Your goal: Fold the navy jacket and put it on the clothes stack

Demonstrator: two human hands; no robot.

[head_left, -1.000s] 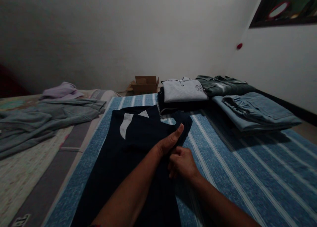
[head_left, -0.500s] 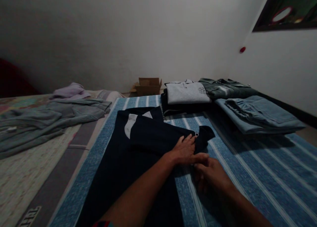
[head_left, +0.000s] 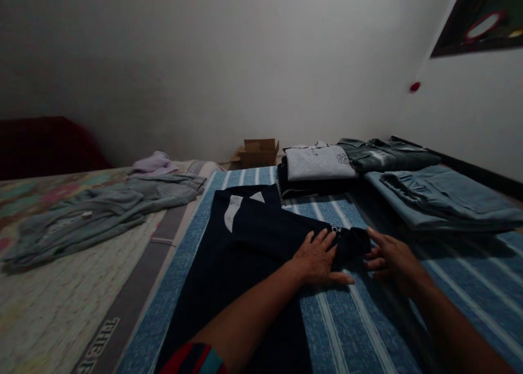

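As I look down through the head camera, the dark navy garment (head_left: 253, 243) spreads under and to the left of the fingers of my left hand (head_left: 321, 259), its body's long axis running away from me. What matters is the sleeve (head_left: 350, 246): it slants rightward from the body, slightly back toward me, passing my left fingertips and finishing at my right hand (head_left: 394, 259). That hand is nearer the sleeve's end, which lies just left of its fingertips. My left palm is down on the cloth, fingers fanned wide, thumb off to the right over the striped blue sheet (head_left: 353, 330). My right fingers are curved and slightly parted; whether they pinch the edge, I cannot tell. Beyond them, farther off, sit the folded light-blue clothes (head_left: 453, 197).
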